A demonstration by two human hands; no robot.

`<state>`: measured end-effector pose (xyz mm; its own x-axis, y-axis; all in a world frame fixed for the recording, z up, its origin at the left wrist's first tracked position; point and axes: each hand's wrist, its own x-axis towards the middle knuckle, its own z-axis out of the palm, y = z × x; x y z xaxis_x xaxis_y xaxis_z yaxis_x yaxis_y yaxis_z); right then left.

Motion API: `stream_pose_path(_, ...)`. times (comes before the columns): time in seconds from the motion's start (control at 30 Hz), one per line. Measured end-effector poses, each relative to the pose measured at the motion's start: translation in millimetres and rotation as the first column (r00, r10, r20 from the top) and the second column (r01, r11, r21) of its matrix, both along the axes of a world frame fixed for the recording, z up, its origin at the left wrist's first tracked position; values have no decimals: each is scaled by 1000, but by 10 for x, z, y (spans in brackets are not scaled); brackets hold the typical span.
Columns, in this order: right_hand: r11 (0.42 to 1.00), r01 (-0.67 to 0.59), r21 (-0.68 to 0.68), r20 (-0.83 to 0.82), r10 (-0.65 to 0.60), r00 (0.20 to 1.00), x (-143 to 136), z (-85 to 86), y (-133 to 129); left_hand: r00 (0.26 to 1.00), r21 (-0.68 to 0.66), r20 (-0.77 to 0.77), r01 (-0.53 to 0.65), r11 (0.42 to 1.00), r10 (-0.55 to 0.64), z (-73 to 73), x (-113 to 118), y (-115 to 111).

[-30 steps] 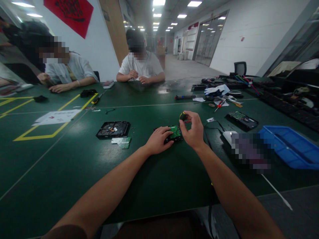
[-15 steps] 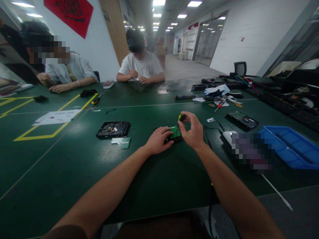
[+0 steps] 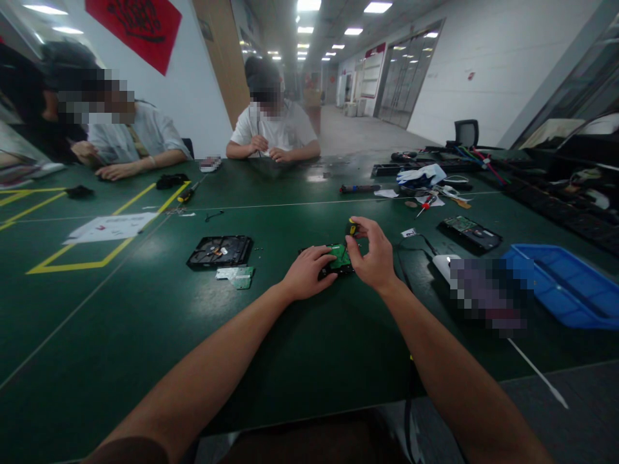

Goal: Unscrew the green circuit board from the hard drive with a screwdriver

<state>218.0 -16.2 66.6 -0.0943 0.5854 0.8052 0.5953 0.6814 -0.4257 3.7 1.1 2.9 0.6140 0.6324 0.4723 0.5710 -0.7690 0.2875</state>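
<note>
A hard drive (image 3: 342, 258) lies on the green table with its green circuit board facing up. My left hand (image 3: 309, 272) grips it from the left, fingers over the top and thumb along the near side, covering much of it. Between the thumb and fingers of my right hand (image 3: 373, 252) is a screwdriver (image 3: 352, 227) with a yellow and black handle. It stands upright over the board; its tip is too small to make out. Left of my hands lie another hard drive (image 3: 220, 250), a detached circuit board (image 3: 236, 277) and several tiny screws (image 3: 258, 249).
To the right are a third hard drive (image 3: 469, 233), a blue tray (image 3: 565, 283) and a blurred-out device with a cable (image 3: 483, 290). Tools, gloves (image 3: 420, 175) and dark casings lie farther back. Two people (image 3: 273, 129) sit across the table. A paper sheet (image 3: 111, 227) lies left.
The screwdriver handle has turned slightly in my right fingers. My left hand and the hard drive stay in place.
</note>
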Motion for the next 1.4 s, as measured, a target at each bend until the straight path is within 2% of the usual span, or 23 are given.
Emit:
stream_pose_path(0.1,1000,-9,14,4,9,1000,-7,1,-1,1000,0,0,1,1000,-1,10,5,-6)
stream_pose_path(0.27,998,49,29,11,-49,999,10,6,18,1000,6,5,8,1000,-8,27,11,-16)
stream_pose_path(0.6,1000,-2,-2,9,2,1000,-5,-19,16,1000,7,-4,7,1000,-7,2,0,4)
stream_pose_path(1.1,995,99,30,-11,-99,995,14,-12,26,1000,6,-11,-2,1000,2,6,3,-8)
stream_pose_path(1.4,1000,1,6,-16,-1,1000,-18,-23,9,1000,11,-15,0,1000,0,22,0,-18)
